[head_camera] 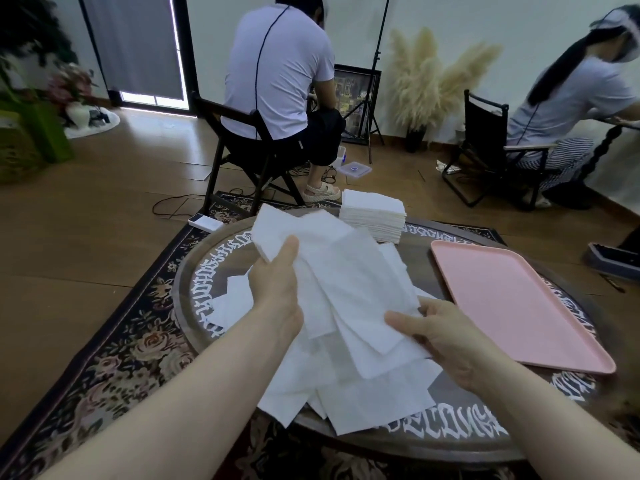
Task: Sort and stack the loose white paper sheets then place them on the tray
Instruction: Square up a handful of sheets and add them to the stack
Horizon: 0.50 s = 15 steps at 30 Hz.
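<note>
A fan of loose white sheets (pixel 332 271) is being gripped at its far corner by the left hand (pixel 277 289) and pinched at its near edge by the right hand (pixel 446 341), probably so the edges can be squared. More sheets are lying on the round table (pixel 460 441), beside the bare pink tray (pixel 519 306) and a neat stack (pixel 374 216).

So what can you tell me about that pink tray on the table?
The pink tray is a flat rectangle with rounded corners and a low raised rim, and looks like smooth matte plastic. It lies flat on the right side of the round dark table, its long side running away from the viewer and angled a little. Nothing lies in it. Its near corner reaches close to the table's edge. Neither of the hands touches it; the right hand holds white sheets just to its left.
</note>
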Each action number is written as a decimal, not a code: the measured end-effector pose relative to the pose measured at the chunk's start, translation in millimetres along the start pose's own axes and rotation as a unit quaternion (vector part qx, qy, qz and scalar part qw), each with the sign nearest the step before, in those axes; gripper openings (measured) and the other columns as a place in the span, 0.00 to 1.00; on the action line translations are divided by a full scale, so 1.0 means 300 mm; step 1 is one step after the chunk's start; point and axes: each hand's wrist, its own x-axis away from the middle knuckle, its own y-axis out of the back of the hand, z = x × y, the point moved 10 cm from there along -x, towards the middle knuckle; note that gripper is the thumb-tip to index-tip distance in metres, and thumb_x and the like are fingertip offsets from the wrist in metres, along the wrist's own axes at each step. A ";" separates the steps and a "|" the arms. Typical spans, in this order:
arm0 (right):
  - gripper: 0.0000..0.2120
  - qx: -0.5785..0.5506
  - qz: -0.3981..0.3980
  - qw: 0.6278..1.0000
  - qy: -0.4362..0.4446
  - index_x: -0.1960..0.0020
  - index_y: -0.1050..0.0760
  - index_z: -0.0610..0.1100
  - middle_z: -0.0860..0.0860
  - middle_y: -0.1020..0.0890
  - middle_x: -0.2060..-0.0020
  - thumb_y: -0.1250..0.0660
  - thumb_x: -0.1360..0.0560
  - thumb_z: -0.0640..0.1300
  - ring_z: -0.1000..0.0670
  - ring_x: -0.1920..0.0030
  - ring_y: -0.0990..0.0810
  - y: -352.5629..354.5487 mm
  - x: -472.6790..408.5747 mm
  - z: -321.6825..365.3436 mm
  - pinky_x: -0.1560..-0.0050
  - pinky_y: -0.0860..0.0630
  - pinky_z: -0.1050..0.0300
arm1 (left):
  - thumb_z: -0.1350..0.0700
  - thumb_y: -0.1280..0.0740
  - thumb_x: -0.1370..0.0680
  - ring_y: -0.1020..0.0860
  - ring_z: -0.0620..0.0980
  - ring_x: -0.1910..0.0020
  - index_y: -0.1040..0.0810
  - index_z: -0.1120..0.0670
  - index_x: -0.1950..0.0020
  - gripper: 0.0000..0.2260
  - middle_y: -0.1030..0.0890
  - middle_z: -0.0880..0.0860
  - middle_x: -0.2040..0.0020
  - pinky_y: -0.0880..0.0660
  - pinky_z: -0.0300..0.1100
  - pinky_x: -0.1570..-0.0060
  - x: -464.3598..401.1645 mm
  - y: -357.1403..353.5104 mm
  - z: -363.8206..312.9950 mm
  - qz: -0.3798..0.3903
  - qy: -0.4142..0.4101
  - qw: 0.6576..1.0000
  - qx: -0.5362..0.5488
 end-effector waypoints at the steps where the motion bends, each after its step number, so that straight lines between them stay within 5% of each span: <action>1: 0.08 -0.011 -0.010 1.000 0.004 0.48 0.19 0.35 0.41 0.13 0.56 0.30 0.27 0.32 0.45 0.62 0.14 0.017 0.001 0.010 0.61 0.16 0.54 | 0.57 0.30 0.22 0.18 0.52 0.53 0.21 0.54 0.52 0.02 0.17 0.50 0.54 0.21 0.46 0.52 -0.004 0.004 -0.012 -0.003 -0.003 1.000 0.005; 4: 0.09 -0.050 -0.033 0.998 0.017 0.49 0.20 0.36 0.42 0.13 0.58 0.30 0.29 0.32 0.46 0.64 0.14 0.059 0.010 0.041 0.66 0.17 0.54 | 0.56 0.31 0.21 0.18 0.52 0.54 0.21 0.55 0.47 0.05 0.17 0.51 0.53 0.21 0.45 0.55 -0.018 0.020 -0.045 -0.012 -0.005 1.000 0.003; 8: 0.09 -0.138 -0.069 0.987 0.050 0.48 0.22 0.38 0.44 0.14 0.61 0.32 0.28 0.34 0.46 0.66 0.15 0.136 0.023 0.100 0.65 0.16 0.48 | 0.53 0.32 0.21 0.20 0.55 0.46 0.23 0.56 0.39 0.12 0.19 0.53 0.44 0.22 0.50 0.43 -0.052 0.087 -0.115 -0.076 -0.044 0.995 -0.039; 15: 0.15 -0.253 -0.001 0.955 0.153 0.44 0.22 0.42 0.50 0.13 0.54 0.34 0.30 0.41 0.52 0.56 0.14 0.116 0.043 0.219 0.59 0.16 0.54 | 0.56 0.35 0.20 0.22 0.58 0.48 0.24 0.56 0.39 0.10 0.21 0.56 0.47 0.24 0.54 0.41 -0.027 0.084 -0.059 -0.085 -0.047 0.985 -0.142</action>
